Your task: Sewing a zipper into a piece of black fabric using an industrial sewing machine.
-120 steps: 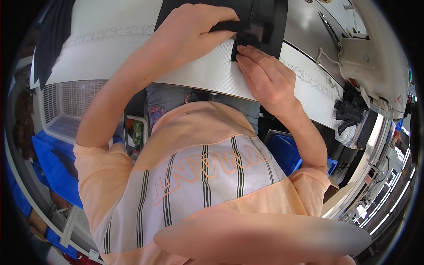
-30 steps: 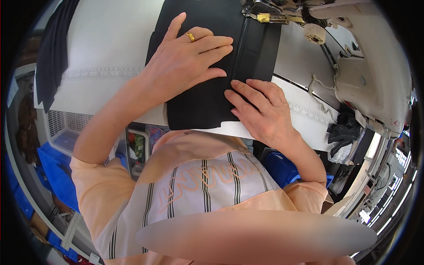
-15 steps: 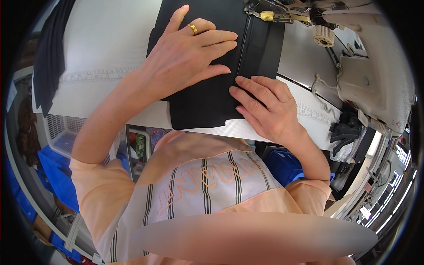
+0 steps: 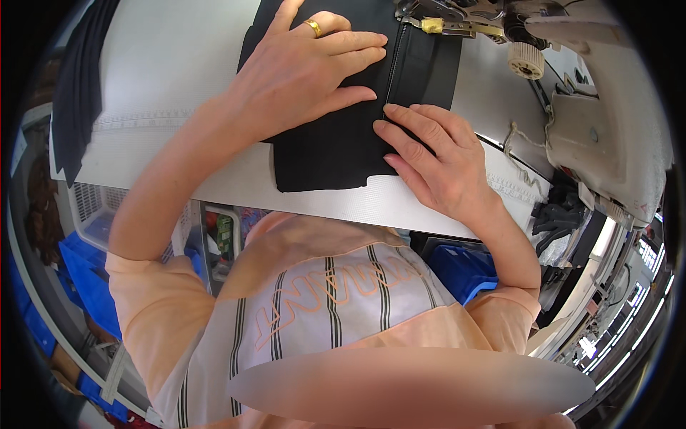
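Observation:
A black fabric piece (image 4: 321, 157) with a long zipper (image 4: 395, 61) lies under the sewing machine's presser foot and yellow-taped guide (image 4: 432, 25). My left hand (image 4: 300, 79) rests flat on the fabric left of the zipper, fingers spread, with a gold ring on one of them. My right hand (image 4: 436, 157) is lower and to the right, its fingertips laid on the fabric at the zipper's near end, holding nothing.
A white work surface (image 4: 143, 154) with printed scales carries dark fabric (image 4: 86, 71) at left. The machine body (image 4: 607, 143) fills the right, with black pieces (image 4: 561, 214) below it. A white basket (image 4: 96, 211) and blue bins (image 4: 89, 282) (image 4: 457, 268) sit underneath.
Four seconds ago both hands gripped dark pieces; now they lie open on the fabric. Over the last second the hands and fabric have slid away from my body, toward the machine.

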Action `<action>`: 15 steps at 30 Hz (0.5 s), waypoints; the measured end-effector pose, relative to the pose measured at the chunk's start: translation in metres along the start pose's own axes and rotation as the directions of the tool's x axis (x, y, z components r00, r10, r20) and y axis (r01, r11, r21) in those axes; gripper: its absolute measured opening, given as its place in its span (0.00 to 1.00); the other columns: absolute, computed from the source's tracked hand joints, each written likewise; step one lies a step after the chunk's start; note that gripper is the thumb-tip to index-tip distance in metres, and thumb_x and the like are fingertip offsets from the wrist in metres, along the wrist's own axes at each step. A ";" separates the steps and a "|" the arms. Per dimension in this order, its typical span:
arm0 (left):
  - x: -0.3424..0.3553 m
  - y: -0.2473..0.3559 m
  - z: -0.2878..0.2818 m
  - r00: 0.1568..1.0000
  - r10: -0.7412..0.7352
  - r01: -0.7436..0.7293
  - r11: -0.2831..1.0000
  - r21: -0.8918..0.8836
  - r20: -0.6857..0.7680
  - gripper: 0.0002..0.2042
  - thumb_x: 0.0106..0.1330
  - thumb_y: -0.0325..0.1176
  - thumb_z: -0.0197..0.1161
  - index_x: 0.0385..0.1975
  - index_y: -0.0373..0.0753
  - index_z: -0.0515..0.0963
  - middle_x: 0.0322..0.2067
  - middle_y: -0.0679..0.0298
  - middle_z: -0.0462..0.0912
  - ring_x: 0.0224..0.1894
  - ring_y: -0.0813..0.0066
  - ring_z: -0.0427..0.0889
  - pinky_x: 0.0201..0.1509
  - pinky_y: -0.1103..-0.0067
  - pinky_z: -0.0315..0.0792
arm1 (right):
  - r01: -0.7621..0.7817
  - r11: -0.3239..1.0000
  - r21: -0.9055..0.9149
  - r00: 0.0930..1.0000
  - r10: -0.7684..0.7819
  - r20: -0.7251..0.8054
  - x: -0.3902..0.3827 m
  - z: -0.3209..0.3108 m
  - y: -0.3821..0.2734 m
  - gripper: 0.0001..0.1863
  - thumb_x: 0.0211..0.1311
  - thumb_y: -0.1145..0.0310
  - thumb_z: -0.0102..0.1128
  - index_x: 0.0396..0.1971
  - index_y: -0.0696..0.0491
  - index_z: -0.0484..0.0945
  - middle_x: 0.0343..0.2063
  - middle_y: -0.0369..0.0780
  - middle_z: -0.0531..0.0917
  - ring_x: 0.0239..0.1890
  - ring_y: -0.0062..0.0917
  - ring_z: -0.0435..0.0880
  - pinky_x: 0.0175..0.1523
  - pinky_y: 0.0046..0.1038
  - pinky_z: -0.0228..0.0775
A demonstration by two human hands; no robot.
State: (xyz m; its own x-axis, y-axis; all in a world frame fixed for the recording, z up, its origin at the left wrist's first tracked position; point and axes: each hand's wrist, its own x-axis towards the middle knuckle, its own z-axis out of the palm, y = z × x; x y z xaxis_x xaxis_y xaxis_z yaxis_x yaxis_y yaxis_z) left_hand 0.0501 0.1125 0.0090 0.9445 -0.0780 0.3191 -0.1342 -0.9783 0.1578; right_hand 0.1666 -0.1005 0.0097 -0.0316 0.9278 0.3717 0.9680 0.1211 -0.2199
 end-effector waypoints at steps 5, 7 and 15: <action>0.006 -0.004 0.002 1.000 -0.008 0.007 0.999 -0.051 -0.012 0.20 0.60 0.45 0.64 0.48 0.39 0.79 0.53 0.68 0.78 0.51 0.71 0.74 0.51 0.69 0.66 | 0.006 1.000 0.000 0.999 -0.006 0.041 0.004 -0.001 0.006 0.23 0.46 0.69 0.69 0.47 0.49 0.81 0.50 0.35 0.80 0.48 0.30 0.77 0.49 0.30 0.71; 0.008 -0.005 0.003 0.999 -0.018 0.017 0.999 -0.029 -0.033 0.20 0.60 0.44 0.64 0.49 0.42 0.78 0.54 0.72 0.77 0.51 0.72 0.74 0.55 0.65 0.64 | 0.004 1.000 0.000 1.000 -0.004 0.016 0.006 0.000 0.009 0.22 0.44 0.69 0.70 0.45 0.49 0.81 0.49 0.34 0.80 0.47 0.30 0.77 0.47 0.30 0.71; 0.013 -0.007 0.004 1.000 -0.020 0.021 1.000 0.016 -0.017 0.21 0.60 0.44 0.64 0.49 0.39 0.78 0.52 0.67 0.78 0.51 0.71 0.74 0.43 0.72 0.71 | 0.026 0.999 -0.024 0.999 -0.027 -0.020 0.011 0.003 0.017 0.21 0.44 0.68 0.70 0.43 0.49 0.81 0.47 0.33 0.80 0.46 0.28 0.77 0.44 0.30 0.70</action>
State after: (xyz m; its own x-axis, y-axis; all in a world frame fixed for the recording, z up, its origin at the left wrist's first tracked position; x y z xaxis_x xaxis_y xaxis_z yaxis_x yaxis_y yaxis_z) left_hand 0.0648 0.1179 0.0088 0.9419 -0.0548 0.3314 -0.1097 -0.9827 0.1493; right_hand 0.1821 -0.0871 0.0073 -0.0527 0.9170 0.3953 0.9724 0.1372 -0.1886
